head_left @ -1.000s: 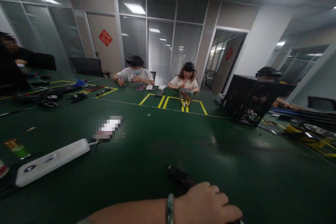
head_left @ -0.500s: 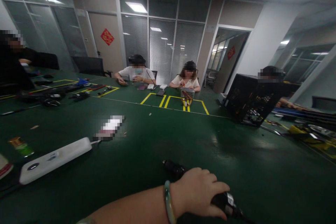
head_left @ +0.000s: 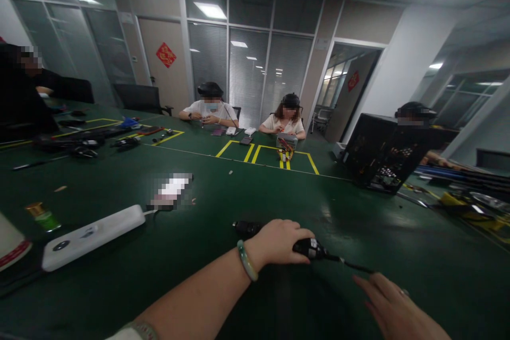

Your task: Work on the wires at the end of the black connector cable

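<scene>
Wrapped over the middle of a black corded electric screwdriver (head_left: 246,228) is my left hand (head_left: 281,243), with a green bangle at its wrist. The tool lies sideways just over or on the green table, its narrow tip pointing left. From its right end a thin black cord (head_left: 356,266) runs to the right. My right hand (head_left: 392,297) is at the lower right, fingers stretched out close to the cord. Whether those fingertips touch the cord I cannot tell. Part of the tool's body is hidden under my left hand.
On the left of the table (head_left: 191,255) lie a white power strip (head_left: 93,238), a phone (head_left: 172,190) and a small green bottle (head_left: 43,217). A black computer case (head_left: 384,154) stands at the right. People sit across the table with several tools and parts.
My left hand has moved away from me and left with the screwdriver in it. My right hand has come into view at the lower right, near the cord.
</scene>
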`<state>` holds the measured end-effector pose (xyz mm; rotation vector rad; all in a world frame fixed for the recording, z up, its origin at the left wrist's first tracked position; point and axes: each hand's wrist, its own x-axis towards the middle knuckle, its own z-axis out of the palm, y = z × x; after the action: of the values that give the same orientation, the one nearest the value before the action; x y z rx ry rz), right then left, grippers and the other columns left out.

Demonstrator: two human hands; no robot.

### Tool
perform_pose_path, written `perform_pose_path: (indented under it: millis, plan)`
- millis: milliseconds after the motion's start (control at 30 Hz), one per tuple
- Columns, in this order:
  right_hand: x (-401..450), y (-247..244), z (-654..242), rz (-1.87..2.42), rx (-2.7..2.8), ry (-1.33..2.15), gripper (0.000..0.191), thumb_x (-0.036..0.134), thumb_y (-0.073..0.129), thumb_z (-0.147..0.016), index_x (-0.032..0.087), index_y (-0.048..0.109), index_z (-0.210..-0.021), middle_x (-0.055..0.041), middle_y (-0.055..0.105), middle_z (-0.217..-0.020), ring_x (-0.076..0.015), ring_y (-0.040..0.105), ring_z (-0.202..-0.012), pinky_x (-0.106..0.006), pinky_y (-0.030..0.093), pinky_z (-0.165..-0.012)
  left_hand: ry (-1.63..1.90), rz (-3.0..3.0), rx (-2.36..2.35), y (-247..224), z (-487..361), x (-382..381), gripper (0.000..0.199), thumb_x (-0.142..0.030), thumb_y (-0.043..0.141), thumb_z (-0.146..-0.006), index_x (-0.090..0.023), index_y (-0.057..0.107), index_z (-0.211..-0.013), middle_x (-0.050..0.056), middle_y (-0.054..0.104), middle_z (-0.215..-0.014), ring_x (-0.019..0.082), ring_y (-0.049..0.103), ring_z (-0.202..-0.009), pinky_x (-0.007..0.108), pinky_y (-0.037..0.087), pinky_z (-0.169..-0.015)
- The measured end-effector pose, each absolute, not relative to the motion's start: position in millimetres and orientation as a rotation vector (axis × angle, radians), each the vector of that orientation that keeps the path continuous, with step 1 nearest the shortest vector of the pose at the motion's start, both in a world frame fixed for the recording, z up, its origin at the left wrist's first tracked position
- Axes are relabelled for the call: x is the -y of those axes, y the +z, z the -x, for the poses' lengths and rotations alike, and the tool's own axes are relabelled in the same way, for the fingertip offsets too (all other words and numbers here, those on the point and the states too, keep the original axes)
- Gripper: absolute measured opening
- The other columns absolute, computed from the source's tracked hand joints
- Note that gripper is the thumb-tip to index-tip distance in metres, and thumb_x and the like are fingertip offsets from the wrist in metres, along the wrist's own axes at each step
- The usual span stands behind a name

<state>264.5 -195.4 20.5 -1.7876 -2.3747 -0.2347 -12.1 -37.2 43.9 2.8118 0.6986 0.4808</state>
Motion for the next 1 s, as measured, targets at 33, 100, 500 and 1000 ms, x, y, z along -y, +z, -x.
perform_pose_path:
  millis: [33, 100, 500, 1000]
  plan:
    - [188, 23, -259, 1.838, 2.382, -0.229, 0.051, 0.007, 0.048, -0.075, 0.028, 0.062, -0.119, -0.0074, 0.064, -0.115, -0.0241, 0.068, -0.088, -0.030, 0.058, -0.071, 0.479, -2.812, -0.730, 44, 15, 33, 0.052, -0.058, 0.064, -0.081, -0.033, 0.052, -0.125, 0.001, 0.062, -0.100, 0.022, 0.061, -0.093, 0.032, 0.046, -0.080]
    - [176, 27, -248, 1.881, 2.422, -0.210, 0.058, 0.002, 0.046, -0.071, 0.027, 0.060, -0.123, -0.0087, 0.060, -0.121, -0.0235, 0.067, -0.088, -0.028, 0.058, -0.068, 0.467, -2.814, -0.775, 44, 20, 25, 0.051, -0.057, 0.064, -0.080, -0.034, 0.053, -0.124, 0.001, 0.062, -0.100, 0.022, 0.061, -0.094, 0.032, 0.045, -0.081]
    - [122, 57, -215, 2.043, 2.609, -0.255, 0.040, -0.003, 0.045, -0.076, 0.018, 0.070, -0.100, -0.0133, 0.058, -0.113, -0.0219, 0.063, -0.084, -0.031, 0.056, -0.075, 0.429, -2.796, -0.857, 40, 32, 0, 0.053, -0.055, 0.065, -0.080, -0.034, 0.051, -0.127, 0.001, 0.062, -0.104, 0.022, 0.060, -0.095, 0.032, 0.045, -0.080]
    - [62, 95, -211, 1.957, 2.272, 0.530, 0.026, 0.034, 0.059, -0.085, 0.030, 0.074, -0.106, -0.0009, 0.073, -0.097, -0.0215, 0.065, -0.079, -0.029, 0.045, -0.070, 0.431, -2.799, -1.008, 36, 39, -11, 0.051, -0.049, 0.064, -0.083, -0.033, 0.048, -0.129, 0.002, 0.060, -0.108, 0.022, 0.058, -0.099, 0.032, 0.043, -0.085]
